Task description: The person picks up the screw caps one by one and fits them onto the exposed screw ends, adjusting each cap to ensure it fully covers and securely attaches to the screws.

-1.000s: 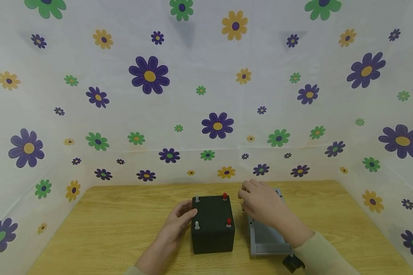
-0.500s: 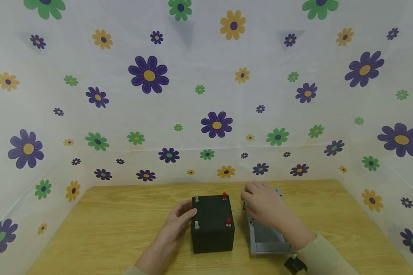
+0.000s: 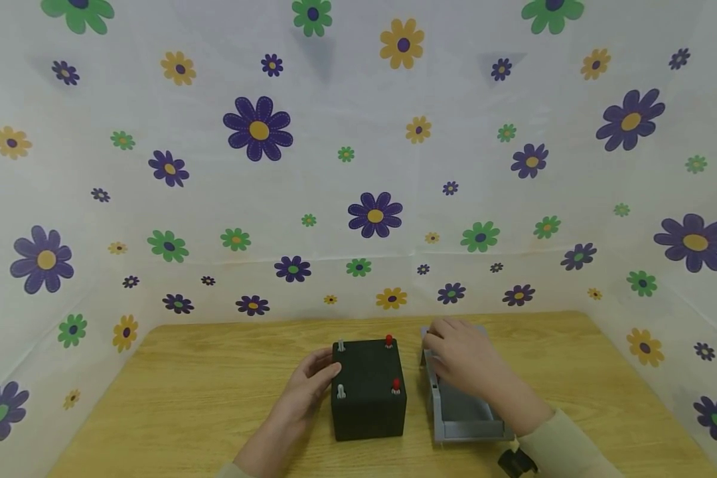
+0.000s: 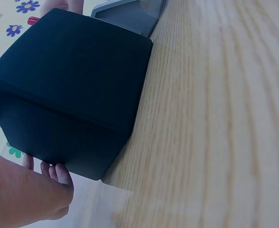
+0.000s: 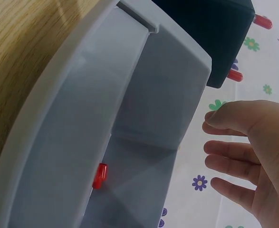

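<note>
A black box [image 3: 367, 372] stands upright on the wooden table, with two silver and two red toggle-like posts on its top. My left hand [image 3: 305, 388] rests against its left side, thumb at the top edge; in the left wrist view, fingertips [image 4: 61, 173] touch the side face. To the right lies a grey tray-like holder [image 3: 469, 430] with raised walls. My right hand [image 3: 463, 352] is over its far left part. In the right wrist view the right fingers [image 5: 232, 166] are loosely bent with nothing between them. A small red piece [image 5: 100, 175] lies inside the holder.
A small black device [image 3: 516, 461] sits by the right sleeve [image 3: 564, 441]. The wooden table [image 3: 215, 378] is enclosed by a white sheet [image 3: 311, 212] with purple, green and yellow flowers. A narrow strip of table separates the box from the holder.
My right hand has shifted slightly right and toward me, uncovering more of the holder's far left corner. The left hand and black box stay in place.
</note>
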The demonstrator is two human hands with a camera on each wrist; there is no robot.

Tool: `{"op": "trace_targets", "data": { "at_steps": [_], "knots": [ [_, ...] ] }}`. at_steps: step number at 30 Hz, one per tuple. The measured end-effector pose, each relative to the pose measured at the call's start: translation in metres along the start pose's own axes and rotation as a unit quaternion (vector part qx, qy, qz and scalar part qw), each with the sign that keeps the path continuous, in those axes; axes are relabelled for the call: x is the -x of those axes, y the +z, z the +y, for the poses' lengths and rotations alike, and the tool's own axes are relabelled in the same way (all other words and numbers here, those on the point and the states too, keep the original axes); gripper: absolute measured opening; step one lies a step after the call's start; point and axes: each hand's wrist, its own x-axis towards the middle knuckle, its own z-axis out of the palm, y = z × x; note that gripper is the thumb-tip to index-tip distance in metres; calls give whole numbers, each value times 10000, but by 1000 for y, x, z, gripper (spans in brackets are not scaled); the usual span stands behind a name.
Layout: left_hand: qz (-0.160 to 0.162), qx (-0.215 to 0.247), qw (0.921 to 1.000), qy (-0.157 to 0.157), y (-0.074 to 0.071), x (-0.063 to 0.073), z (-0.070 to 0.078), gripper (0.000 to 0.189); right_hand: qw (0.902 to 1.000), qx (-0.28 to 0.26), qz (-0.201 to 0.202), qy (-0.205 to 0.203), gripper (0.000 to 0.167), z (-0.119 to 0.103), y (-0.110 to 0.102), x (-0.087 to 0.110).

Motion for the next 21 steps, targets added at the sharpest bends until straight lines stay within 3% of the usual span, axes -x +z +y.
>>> {"op": "trace_targets", "data": {
  "at_steps": [21],
  "knots": [
    [-31, 151, 9999, -46, -1, -5, 1, 55, 9995, 43, -35, 299, 18, 6, 6, 10]
  ]
}}
